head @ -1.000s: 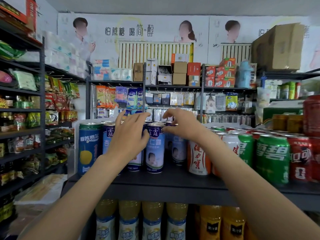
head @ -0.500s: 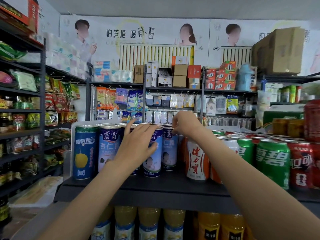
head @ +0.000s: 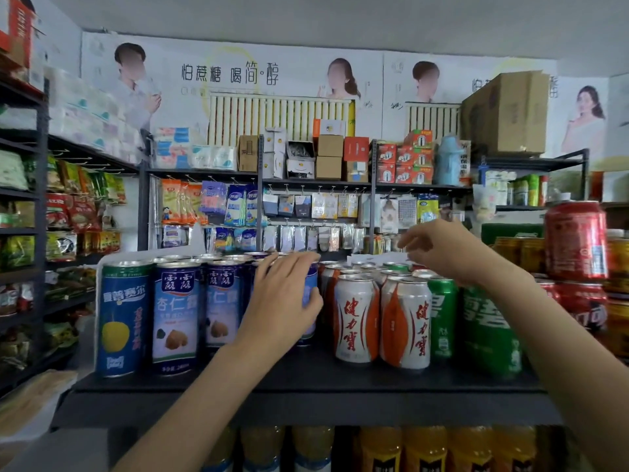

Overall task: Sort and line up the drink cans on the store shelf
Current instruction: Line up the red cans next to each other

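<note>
1. Head view, dark store shelf (head: 306,379), front row counted from the left: one dark blue can with a yellow fruit (head: 124,318); two tall blue almond-drink cans in plain sight (head: 176,316) (head: 223,306); a third blue can (head: 310,294) mostly hidden behind the left hand.
2. Further right in the front row: two white-and-orange cans (head: 355,320) (head: 406,323) standing upright, just beside each other; two green cans (head: 442,318) (head: 490,332), the second partly covered by the right forearm.
3. More can tops visible in rows behind; number not countable.
4. Far right: red cans (head: 575,240) stacked in two layers, one clear on top, lower ones partly cut off.
5. Left hand (head: 284,298): grip wrapped around the third blue can, thumb on its right side, fingers lying over the top rim.
6. Right hand (head: 439,247): raised above the rear can tops, grip loosely curled, touching nothing visible.
7. Lower shelf: row of orange and yellow bottles (head: 425,447), tops only, at least six.
</note>
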`<action>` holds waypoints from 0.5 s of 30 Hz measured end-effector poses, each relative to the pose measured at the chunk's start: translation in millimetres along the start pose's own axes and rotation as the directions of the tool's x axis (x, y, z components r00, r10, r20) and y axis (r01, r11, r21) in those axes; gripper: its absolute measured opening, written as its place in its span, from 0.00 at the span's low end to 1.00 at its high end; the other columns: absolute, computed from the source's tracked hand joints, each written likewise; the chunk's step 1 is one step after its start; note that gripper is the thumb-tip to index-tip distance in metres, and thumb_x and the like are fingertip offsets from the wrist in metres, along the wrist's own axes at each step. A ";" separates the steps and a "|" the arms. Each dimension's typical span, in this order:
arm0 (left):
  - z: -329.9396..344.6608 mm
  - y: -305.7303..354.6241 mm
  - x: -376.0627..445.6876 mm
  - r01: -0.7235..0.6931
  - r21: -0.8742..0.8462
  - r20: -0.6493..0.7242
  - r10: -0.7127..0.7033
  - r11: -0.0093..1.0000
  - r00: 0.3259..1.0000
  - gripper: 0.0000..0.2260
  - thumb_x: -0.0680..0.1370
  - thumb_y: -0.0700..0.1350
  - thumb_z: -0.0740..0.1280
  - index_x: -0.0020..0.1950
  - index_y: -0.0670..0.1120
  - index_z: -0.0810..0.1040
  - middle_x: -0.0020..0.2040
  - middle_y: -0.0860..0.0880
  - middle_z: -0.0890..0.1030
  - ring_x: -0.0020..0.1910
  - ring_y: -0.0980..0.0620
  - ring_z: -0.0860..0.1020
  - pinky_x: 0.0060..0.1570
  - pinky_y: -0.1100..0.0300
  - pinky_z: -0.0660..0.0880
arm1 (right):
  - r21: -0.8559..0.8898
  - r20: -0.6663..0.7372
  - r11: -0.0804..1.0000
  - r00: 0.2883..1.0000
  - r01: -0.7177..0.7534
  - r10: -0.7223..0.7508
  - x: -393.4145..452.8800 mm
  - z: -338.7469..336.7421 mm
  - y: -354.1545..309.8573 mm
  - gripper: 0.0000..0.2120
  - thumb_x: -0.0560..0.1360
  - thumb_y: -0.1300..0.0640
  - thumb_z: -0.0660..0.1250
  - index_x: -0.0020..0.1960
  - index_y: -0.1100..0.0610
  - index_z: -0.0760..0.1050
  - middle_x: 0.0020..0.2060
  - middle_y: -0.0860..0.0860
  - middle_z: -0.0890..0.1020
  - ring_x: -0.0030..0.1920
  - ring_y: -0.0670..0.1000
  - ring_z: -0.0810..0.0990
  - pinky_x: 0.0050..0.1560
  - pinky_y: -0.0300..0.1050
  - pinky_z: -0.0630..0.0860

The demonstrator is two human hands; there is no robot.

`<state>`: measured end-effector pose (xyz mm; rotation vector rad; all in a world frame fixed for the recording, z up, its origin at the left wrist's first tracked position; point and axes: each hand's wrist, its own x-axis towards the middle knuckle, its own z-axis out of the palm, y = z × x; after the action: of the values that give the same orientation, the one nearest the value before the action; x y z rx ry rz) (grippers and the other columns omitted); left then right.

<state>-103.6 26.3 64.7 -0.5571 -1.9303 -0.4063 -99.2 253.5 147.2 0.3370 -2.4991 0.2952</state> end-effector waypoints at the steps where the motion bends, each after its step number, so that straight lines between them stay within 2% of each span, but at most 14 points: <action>1: 2.9 5.3 3.5 -0.010 -0.025 0.035 0.010 1.000 0.999 0.21 0.77 0.44 0.63 0.69 0.46 0.67 0.66 0.51 0.71 0.66 0.52 0.66 0.68 0.65 0.46 | -0.020 0.069 1.000 0.998 0.007 -0.005 -4.2 1.0 5.1 0.10 0.76 0.60 0.64 0.57 0.56 0.76 0.56 0.53 0.80 0.48 0.46 0.77 0.50 0.37 0.75; 4: 14.5 19.7 13.5 -0.045 -0.081 0.181 0.059 0.996 0.982 0.24 0.77 0.50 0.62 0.72 0.50 0.61 0.71 0.55 0.65 0.69 0.56 0.61 0.70 0.61 0.46 | 0.019 0.196 1.000 0.980 0.017 -0.021 -19.3 1.9 13.3 0.12 0.77 0.54 0.64 0.59 0.55 0.75 0.55 0.50 0.80 0.50 0.44 0.76 0.43 0.29 0.70; 6: 23.4 28.3 17.3 -0.091 -0.071 0.292 0.108 0.993 0.950 0.27 0.77 0.53 0.62 0.73 0.51 0.58 0.72 0.55 0.63 0.71 0.57 0.58 0.70 0.61 0.42 | 0.091 0.244 0.996 0.969 0.018 -0.039 -31.7 3.4 15.3 0.16 0.75 0.48 0.64 0.60 0.53 0.74 0.54 0.47 0.78 0.53 0.45 0.75 0.44 0.28 0.67; 7: 27.6 31.4 18.1 -0.111 -0.056 0.332 0.123 0.992 0.935 0.27 0.77 0.55 0.62 0.74 0.52 0.58 0.73 0.56 0.62 0.72 0.58 0.57 0.69 0.62 0.40 | 0.096 0.254 0.995 0.966 0.014 -0.038 -37.5 5.6 15.5 0.20 0.73 0.45 0.66 0.62 0.51 0.73 0.54 0.45 0.77 0.55 0.45 0.74 0.47 0.30 0.68; 9: 33.7 34.7 17.5 -0.131 -0.016 0.356 0.128 0.991 0.926 0.28 0.76 0.57 0.62 0.73 0.54 0.58 0.72 0.57 0.62 0.72 0.58 0.57 0.70 0.60 0.39 | 0.039 0.211 0.999 0.977 0.007 -0.015 -46.8 13.4 14.8 0.26 0.70 0.46 0.71 0.65 0.49 0.69 0.56 0.44 0.77 0.58 0.46 0.72 0.63 0.45 0.68; 10: 35.4 35.0 16.8 -0.133 0.002 0.353 0.124 0.991 0.927 0.27 0.76 0.57 0.63 0.73 0.54 0.58 0.72 0.57 0.62 0.71 0.58 0.57 0.70 0.59 0.39 | 0.015 0.173 1.000 0.985 0.005 -0.007 -50.2 17.0 13.5 0.27 0.69 0.47 0.72 0.65 0.49 0.67 0.57 0.44 0.77 0.60 0.46 0.72 0.70 0.52 0.61; 11: 36.1 34.9 15.9 -0.133 0.016 0.349 0.119 0.991 0.930 0.27 0.76 0.57 0.63 0.72 0.55 0.58 0.71 0.58 0.63 0.70 0.58 0.58 0.70 0.59 0.40 | 0.007 0.139 1.000 0.990 -0.002 0.001 -53.1 20.3 12.8 0.28 0.69 0.48 0.72 0.66 0.49 0.66 0.57 0.45 0.78 0.62 0.47 0.71 0.73 0.55 0.54; 15: 33.4 33.1 16.6 -0.105 0.069 0.306 0.079 0.992 0.949 0.22 0.75 0.57 0.63 0.68 0.56 0.63 0.67 0.59 0.66 0.68 0.58 0.60 0.69 0.58 0.44 | 0.035 0.075 0.999 0.997 0.021 -0.023 -58.1 29.0 12.0 0.26 0.70 0.48 0.71 0.65 0.49 0.67 0.59 0.44 0.76 0.64 0.46 0.69 0.74 0.52 0.43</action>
<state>-116.5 74.4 67.5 -0.6826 -2.1931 -0.1850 -72.3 266.6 88.4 0.3961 -2.5646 0.3228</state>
